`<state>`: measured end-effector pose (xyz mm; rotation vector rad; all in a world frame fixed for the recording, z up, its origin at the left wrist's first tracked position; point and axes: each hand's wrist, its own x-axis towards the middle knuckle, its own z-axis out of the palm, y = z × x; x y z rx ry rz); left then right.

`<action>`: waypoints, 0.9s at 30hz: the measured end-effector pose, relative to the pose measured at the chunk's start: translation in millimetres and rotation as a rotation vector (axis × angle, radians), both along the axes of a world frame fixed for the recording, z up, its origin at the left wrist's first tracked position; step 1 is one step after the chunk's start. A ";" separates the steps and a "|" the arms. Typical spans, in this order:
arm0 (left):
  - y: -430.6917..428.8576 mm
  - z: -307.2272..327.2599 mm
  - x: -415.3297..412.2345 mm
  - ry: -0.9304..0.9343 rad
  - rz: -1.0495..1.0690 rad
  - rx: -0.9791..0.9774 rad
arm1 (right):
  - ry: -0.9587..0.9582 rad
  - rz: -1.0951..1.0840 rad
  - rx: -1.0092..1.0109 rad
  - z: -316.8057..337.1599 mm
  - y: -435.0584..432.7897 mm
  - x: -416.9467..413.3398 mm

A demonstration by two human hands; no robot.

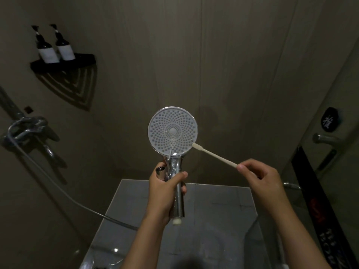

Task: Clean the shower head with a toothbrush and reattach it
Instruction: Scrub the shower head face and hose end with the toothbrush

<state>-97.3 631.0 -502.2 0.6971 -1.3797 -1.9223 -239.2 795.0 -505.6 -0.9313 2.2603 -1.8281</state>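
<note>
The round, chrome-rimmed shower head (172, 131) with its pale grey, dotted nozzle face is held upright in mid-air in front of the brown shower wall. Its face is turned toward the person, presumably so the nozzles can be seen and reached. The left hand (165, 189) is wrapped round the shiny chrome handle (177, 191) just below the face, fingers and thumb curled tight. A grip this close to the head should steady it against the brush. The same hand seems to hold a small threaded metal fitting (160, 168), probably the loose hose end, though I cannot be sure. The white threaded end of the handle (177, 221) hangs bare below the hand, so the head is detached.

The right hand (258, 175) is to the right of the head, well apart from it. It pinches the tail of a slim cream plastic toothbrush (213, 155) between thumb and fingertips. The brush slants up and left, and its bristle end touches the lower right rim of the nozzle face. Scrubbing looks to be under way, and reattaching is not yet done.

The grey flexible hose (58, 183) runs from the chrome mixer tap (27, 129) on the left wall down toward the grey tiled floor (213, 200). Two dark pump bottles (46, 49) stand on a black corner shelf (77, 59).
</note>
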 end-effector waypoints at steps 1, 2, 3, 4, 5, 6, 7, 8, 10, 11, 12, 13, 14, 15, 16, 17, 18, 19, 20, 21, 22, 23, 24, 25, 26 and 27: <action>0.2 -0.4 -0.3 -0.001 0.000 0.010 | -0.006 0.002 -0.010 0.6 1.2 -0.6; 0.3 -0.6 -0.7 -0.001 0.000 0.016 | -0.007 0.008 -0.020 2.6 0.6 -0.6; 0.1 -0.7 -1.1 -0.002 -0.003 0.014 | -0.004 0.017 -0.028 5.4 -1.8 0.2; 0.2 -0.7 -1.9 -0.003 -0.008 0.010 | 0.002 0.032 -0.031 8.8 -5.1 1.8; 0.2 -0.6 -2.4 -0.006 -0.014 0.004 | 0.013 0.047 -0.033 12.2 -9.4 3.5; 0.1 -0.3 -2.9 -0.010 -0.020 -0.002 | 0.022 0.061 -0.040 15.2 -13.9 5.2; -0.1 -0.3 -3.0 -0.014 -0.028 -0.012 | 0.026 0.071 -0.050 17.3 -18.3 6.1; -0.1 -0.1 -3.3 -0.018 -0.037 -0.026 | 0.025 0.081 -0.054 18.3 -21.9 6.4; -0.5 0.2 -3.5 -0.026 -0.043 -0.052 | 0.043 0.105 -0.014 17.1 -25.5 3.8; -0.6 0.4 -3.3 -0.029 -0.042 -0.057 | 0.063 0.122 0.026 15.4 -25.3 1.7; -0.5 0.6 -3.2 -0.030 -0.041 -0.056 | 0.076 0.144 0.063 13.9 -23.8 -0.5; -0.3 0.8 -2.7 -0.030 -0.039 -0.051 | 0.076 0.166 0.090 13.0 -21.4 -2.4; 0.1 0.8 -2.3 -0.029 -0.037 -0.044 | 0.066 0.187 0.111 12.7 -18.6 -3.9; 0.3 0.9 -1.9 -0.027 -0.034 -0.037 | 0.056 0.208 0.134 12.8 -15.8 -5.3; 0.4 0.8 -1.8 -0.025 -0.028 -0.030 | 0.050 0.229 0.159 12.7 -13.3 -6.5; 0.2 0.6 -2.0 -0.022 -0.022 -0.022 | 0.047 0.248 0.185 12.2 -11.1 -7.3; -0.1 0.6 -2.4 -0.018 -0.019 -0.016 | 0.043 0.261 0.202 12.0 -9.9 -7.2; -0.8 0.5 -2.5 -0.015 -0.016 -0.011 | 0.033 0.265 0.201 11.8 -9.3 -6.5; -1.6 0.7 -2.4 -0.013 -0.014 -0.008 | 0.018 0.260 0.178 11.4 -8.7 -5.5; -2.3 1.0 -2.0 -0.012 -0.011 -0.009 | -0.005 0.246 0.134 11.5 -8.3 -4.3; -3.0 1.2 -1.7 -0.011 -0.010 -0.016 | -0.024 0.226 0.088 12.3 -7.9 -3.1; -3.5 1.4 -1.3 -0.011 -0.011 -0.026 | -0.032 0.204 0.052 14.0 -8.0 -2.0; -3.6 1.4 -1.5 -0.013 -0.015 -0.036 | -0.032 0.185 0.024 15.9 -9.0 -1.1; -3.4 1.1 -1.9 -0.016 -0.019 -0.043 | -0.027 0.168 -0.001 18.2 -11.1 0.0; -2.8 0.7 -2.5 -0.020 -0.025 -0.048 | -0.019 0.154 -0.025 20.4 -14.2 1.0; -1.8 0.2 -3.1 -0.026 -0.032 -0.055 | -0.009 0.143 -0.043 23.1 -17.8 2.2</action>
